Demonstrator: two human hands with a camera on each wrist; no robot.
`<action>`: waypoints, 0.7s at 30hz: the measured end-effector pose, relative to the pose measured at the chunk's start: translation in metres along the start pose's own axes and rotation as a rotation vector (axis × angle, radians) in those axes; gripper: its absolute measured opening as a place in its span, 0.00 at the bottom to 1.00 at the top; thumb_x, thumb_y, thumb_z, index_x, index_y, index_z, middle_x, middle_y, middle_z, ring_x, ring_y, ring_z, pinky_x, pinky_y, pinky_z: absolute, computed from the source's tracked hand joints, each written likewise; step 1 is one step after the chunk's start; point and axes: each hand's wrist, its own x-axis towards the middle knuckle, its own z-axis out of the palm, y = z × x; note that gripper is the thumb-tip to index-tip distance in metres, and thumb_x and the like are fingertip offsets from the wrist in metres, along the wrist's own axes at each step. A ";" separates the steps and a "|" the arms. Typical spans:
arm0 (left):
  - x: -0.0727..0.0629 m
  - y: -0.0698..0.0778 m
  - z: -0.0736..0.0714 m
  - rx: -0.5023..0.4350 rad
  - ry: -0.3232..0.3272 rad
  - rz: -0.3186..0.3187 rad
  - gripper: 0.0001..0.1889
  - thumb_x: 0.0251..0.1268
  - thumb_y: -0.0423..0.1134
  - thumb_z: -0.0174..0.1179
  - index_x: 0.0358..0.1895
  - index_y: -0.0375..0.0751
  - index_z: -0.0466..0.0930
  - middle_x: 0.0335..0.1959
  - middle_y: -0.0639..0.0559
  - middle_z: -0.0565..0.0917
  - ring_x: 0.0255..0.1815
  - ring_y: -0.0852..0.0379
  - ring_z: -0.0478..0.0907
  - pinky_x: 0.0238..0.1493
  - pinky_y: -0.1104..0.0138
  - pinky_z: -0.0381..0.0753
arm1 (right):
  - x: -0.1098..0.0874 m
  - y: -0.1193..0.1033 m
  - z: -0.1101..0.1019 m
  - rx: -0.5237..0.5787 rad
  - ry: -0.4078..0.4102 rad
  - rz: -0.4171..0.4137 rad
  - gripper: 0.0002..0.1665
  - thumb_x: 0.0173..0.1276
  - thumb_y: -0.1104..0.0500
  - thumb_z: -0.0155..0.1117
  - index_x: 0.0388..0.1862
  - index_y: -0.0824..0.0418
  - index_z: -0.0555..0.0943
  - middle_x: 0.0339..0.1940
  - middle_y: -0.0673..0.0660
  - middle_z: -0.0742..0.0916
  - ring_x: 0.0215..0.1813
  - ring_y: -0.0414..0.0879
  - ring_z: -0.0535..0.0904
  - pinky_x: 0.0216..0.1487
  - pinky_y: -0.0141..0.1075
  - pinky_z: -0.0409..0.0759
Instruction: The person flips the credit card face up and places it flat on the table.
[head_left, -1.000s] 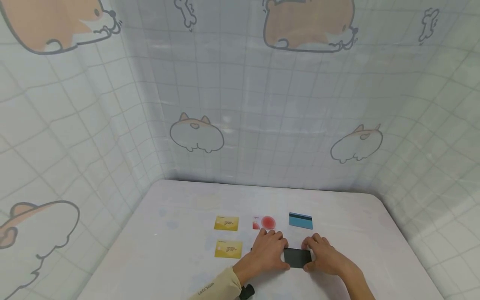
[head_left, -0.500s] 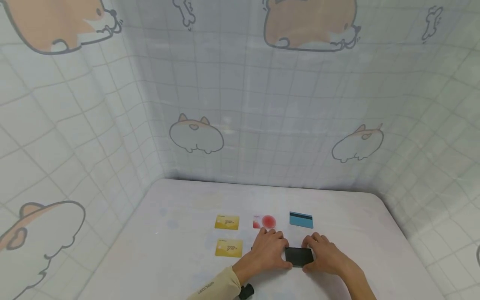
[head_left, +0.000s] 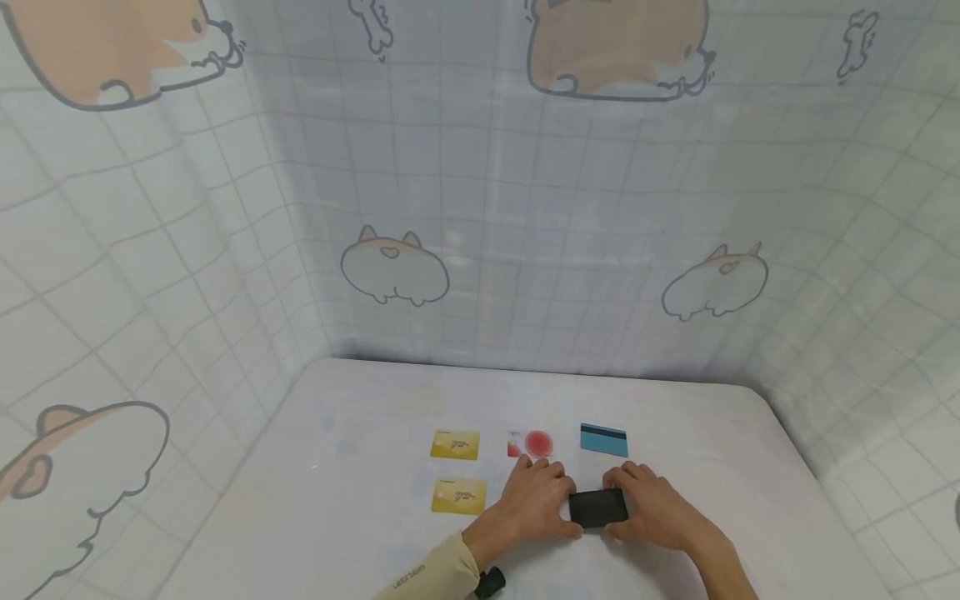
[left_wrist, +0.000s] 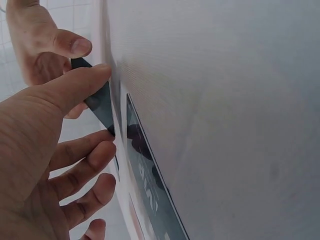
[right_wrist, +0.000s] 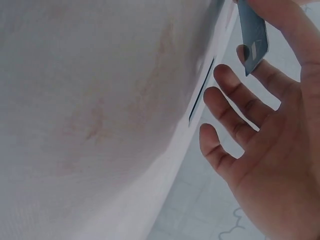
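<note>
A dark bank card [head_left: 597,508] is held between my two hands above the near part of the table. My left hand [head_left: 536,500] pinches its left end with thumb and index finger; the other fingers spread loosely in the left wrist view. At the opposite end, my right hand [head_left: 654,510] holds the card by thumb and index finger, its remaining fingers relaxed. A light chip shows on the underside of the card [right_wrist: 253,40] in the right wrist view. Another dark card [left_wrist: 150,185] with pale lettering lies flat beneath my left hand, hidden in the head view.
Two gold cards [head_left: 455,445] lie on the left of the white table [head_left: 315,517]. A white-and-red card [head_left: 530,443] and a blue card [head_left: 603,440] with a dark stripe lie beyond my hands. Patterned curtains [head_left: 487,208] surround the table's back and sides.
The dark card has turned slightly, its right end now a little farther from me. Both hands keep hold and have barely shifted. The cards on the table have not moved.
</note>
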 end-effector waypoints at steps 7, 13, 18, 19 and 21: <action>-0.005 0.001 0.002 -0.006 -0.001 -0.014 0.27 0.47 0.73 0.69 0.48 0.66 0.86 0.40 0.65 0.80 0.40 0.61 0.71 0.45 0.62 0.65 | -0.005 -0.002 0.004 0.015 0.027 0.000 0.35 0.47 0.38 0.81 0.51 0.45 0.77 0.47 0.44 0.78 0.49 0.45 0.71 0.52 0.54 0.73; -0.010 -0.001 0.007 -0.012 0.019 -0.005 0.27 0.47 0.72 0.69 0.49 0.65 0.86 0.41 0.65 0.80 0.41 0.62 0.71 0.44 0.62 0.65 | -0.007 -0.003 0.010 0.061 0.047 0.008 0.36 0.48 0.37 0.80 0.53 0.46 0.76 0.47 0.44 0.78 0.48 0.44 0.72 0.52 0.53 0.74; -0.015 -0.001 0.009 -0.041 0.056 0.011 0.27 0.48 0.72 0.69 0.48 0.63 0.86 0.39 0.66 0.80 0.40 0.64 0.72 0.44 0.62 0.66 | -0.011 -0.005 0.013 0.171 0.058 0.011 0.35 0.50 0.41 0.81 0.54 0.48 0.75 0.49 0.46 0.79 0.50 0.45 0.74 0.50 0.50 0.75; -0.017 -0.001 0.009 -0.049 0.064 0.014 0.27 0.48 0.72 0.69 0.47 0.63 0.86 0.38 0.66 0.79 0.40 0.64 0.73 0.45 0.62 0.67 | -0.012 -0.005 0.014 0.188 0.062 0.008 0.35 0.51 0.41 0.81 0.54 0.48 0.75 0.49 0.47 0.79 0.50 0.45 0.74 0.49 0.49 0.75; -0.018 -0.001 0.010 -0.065 0.076 0.020 0.27 0.48 0.73 0.69 0.47 0.62 0.86 0.38 0.67 0.79 0.40 0.65 0.74 0.45 0.62 0.67 | -0.013 -0.006 0.015 0.220 0.070 -0.008 0.35 0.52 0.43 0.81 0.54 0.48 0.74 0.49 0.47 0.79 0.50 0.46 0.74 0.48 0.46 0.75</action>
